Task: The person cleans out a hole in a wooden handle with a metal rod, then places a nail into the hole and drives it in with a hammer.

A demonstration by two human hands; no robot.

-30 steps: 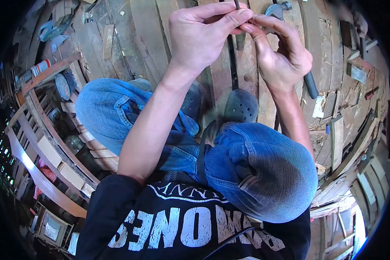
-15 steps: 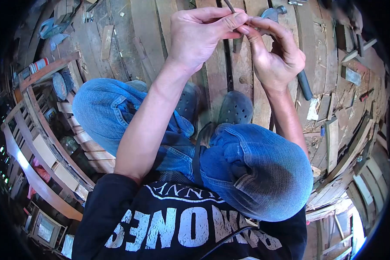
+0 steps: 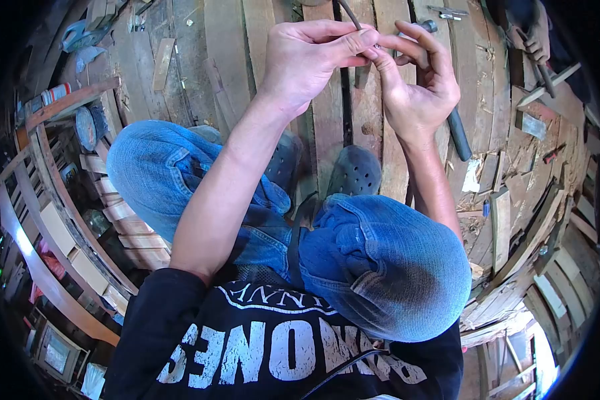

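Observation:
Close together, both my hands are raised over the plank floor. A thin dark rod (image 3: pixel 349 13) is pinched between the thumb and fingers of my left hand (image 3: pixel 307 63), its upper part slanting toward the top edge. My right hand (image 3: pixel 417 93) has its thumb and index finger pressed together right at the left fingertips, with the other fingers raised and apart. What sits in this right-hand pinch is small and I cannot tell what it is. Behind the right hand a hammer (image 3: pixel 459 137) lies on the boards, its dark handle showing and its head partly hidden.
At the upper right another person's hand (image 3: pixel 537 43) holds a stick-like tool (image 3: pixel 547 81). Wood offcuts (image 3: pixel 502 223) and shavings lie along the right side. A curved wooden frame (image 3: pixel 73 187) stands at the left. A metal tool (image 3: pixel 448 12) rests near the top edge.
My right hand's upper fingers have lifted and spread while its pinch stays at the left fingertips. The other person's hand has come lower and further into view. The view has shifted slightly.

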